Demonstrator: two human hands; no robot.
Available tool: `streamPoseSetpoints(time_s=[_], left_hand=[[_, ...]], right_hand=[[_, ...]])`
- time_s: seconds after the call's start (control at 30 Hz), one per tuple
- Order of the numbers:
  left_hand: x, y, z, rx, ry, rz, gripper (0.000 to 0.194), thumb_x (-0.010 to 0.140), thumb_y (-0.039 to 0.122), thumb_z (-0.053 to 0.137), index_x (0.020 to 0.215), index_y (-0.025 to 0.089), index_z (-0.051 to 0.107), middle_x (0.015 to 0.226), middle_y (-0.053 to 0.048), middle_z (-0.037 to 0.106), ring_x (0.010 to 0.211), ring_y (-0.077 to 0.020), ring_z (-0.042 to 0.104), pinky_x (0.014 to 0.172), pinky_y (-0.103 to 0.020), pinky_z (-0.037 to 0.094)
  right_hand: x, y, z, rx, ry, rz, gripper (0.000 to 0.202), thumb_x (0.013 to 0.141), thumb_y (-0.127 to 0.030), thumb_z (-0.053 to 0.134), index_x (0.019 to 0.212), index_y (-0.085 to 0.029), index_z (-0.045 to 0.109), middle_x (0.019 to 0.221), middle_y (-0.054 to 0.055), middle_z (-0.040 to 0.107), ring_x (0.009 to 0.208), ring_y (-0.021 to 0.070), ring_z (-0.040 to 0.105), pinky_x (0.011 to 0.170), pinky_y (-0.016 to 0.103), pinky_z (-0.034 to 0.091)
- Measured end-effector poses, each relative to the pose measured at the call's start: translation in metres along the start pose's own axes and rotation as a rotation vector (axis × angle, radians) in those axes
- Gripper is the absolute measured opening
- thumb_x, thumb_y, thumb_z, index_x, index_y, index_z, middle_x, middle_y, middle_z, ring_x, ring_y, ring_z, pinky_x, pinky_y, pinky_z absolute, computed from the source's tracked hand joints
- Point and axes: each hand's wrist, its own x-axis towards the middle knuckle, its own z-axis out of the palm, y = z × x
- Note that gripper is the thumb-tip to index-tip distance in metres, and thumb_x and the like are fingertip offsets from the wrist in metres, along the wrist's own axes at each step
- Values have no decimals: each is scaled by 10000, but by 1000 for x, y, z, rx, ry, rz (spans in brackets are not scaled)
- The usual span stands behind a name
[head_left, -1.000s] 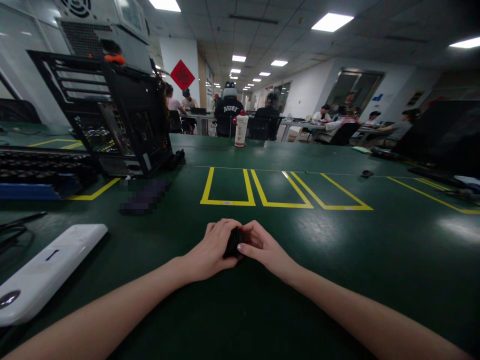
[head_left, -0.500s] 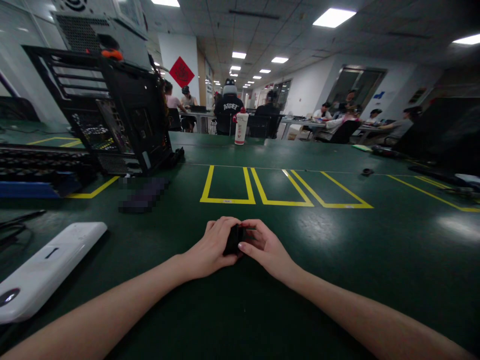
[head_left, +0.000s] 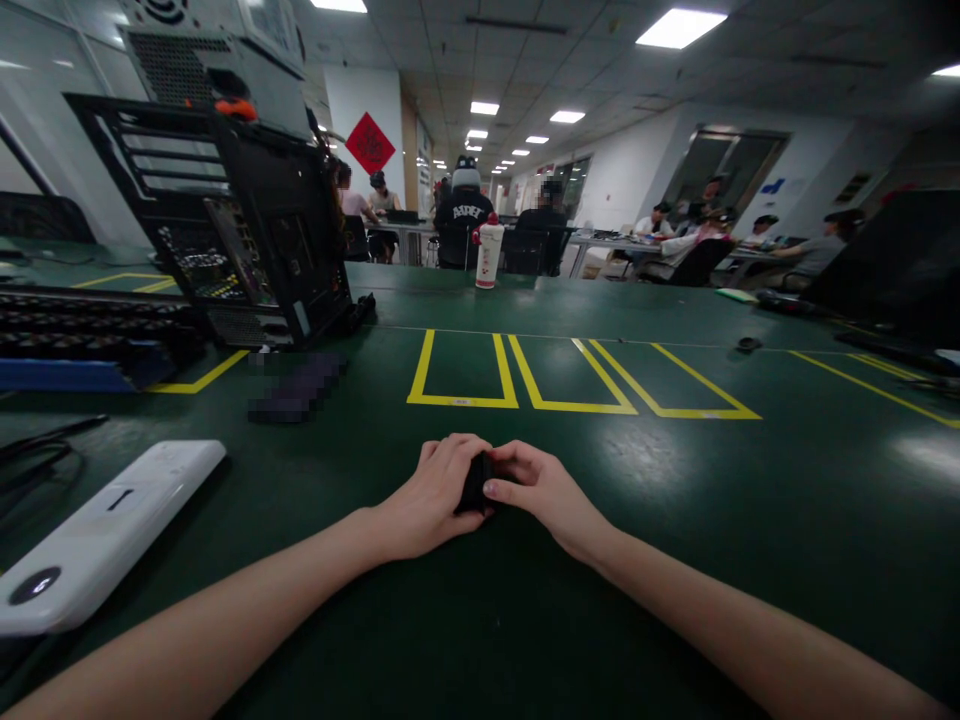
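Observation:
My left hand (head_left: pixel 439 500) curls around a small black block-like object (head_left: pixel 475 484) low over the green table, thumb underneath and fingers over its top. My right hand (head_left: pixel 544 500) meets it from the other side, with thumb and bent fingertips pinching its right edge. Much of the black object is covered by my fingers, so its exact kind does not show. Both hands sit at the middle front, their fingertips almost touching.
Yellow tape outlines (head_left: pixel 463 402) mark the green table (head_left: pixel 480 630) beyond my hands. To the left are a white elongated device (head_left: pixel 112 530), a blurred dark flat item (head_left: pixel 298 388) and a black computer case (head_left: pixel 255 220). A white bottle (head_left: pixel 489 255) stands farther back; people sit behind.
My right thumb and fingers have closed in on the black object, and the dark gap along its right side has narrowed. The whole view has shifted slightly.

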Motion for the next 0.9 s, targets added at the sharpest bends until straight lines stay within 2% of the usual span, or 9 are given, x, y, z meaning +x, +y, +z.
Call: streamPoseSetpoints(time_s=[0.23, 0.53, 0.67, 0.8, 0.9], left_hand=[[-1, 0, -1, 57, -7, 38, 520, 784, 188, 576, 1205, 200, 272, 1179, -107, 423, 1102, -246, 405, 904, -413, 342], [-1, -10, 7, 22, 32, 52, 582, 746, 181, 617, 1209, 211, 266, 1184, -87, 419, 1098, -238, 409, 920, -407, 325], [-1, -8, 3, -4, 12, 63, 582, 752, 183, 611, 1210, 221, 254, 1208, -93, 414, 1120, -241, 404, 927, -410, 324], [-1, -5, -2, -19, -20, 49, 554, 774, 207, 595, 1214, 223, 258, 1184, -92, 436, 1090, -236, 433, 929, -415, 324], [-1, -6, -1, -15, -1, 51, 555, 765, 212, 605, 1207, 218, 269, 1176, -90, 436, 1086, -238, 430, 925, -413, 323]], right_hand=[[5, -1, 0, -5, 19, 105, 344, 642, -223, 710, 941, -172, 547, 970, 45, 594, 928, 191, 571, 823, 376, 465], [-5, 4, 9, -131, 36, -41, 254, 737, -258, 625, 972, -203, 545, 997, 26, 589, 939, 187, 574, 834, 373, 470], [-10, 0, 10, -130, 28, -34, 256, 766, -271, 597, 1006, -204, 538, 1011, 26, 590, 964, 179, 570, 868, 361, 457], [-9, 0, 9, -113, 29, -25, 202, 792, -294, 564, 969, -198, 545, 993, 30, 592, 949, 180, 569, 837, 360, 469], [-6, 3, 7, -105, 16, -23, 194, 786, -285, 573, 955, -198, 535, 989, 28, 590, 957, 183, 564, 830, 363, 473]])
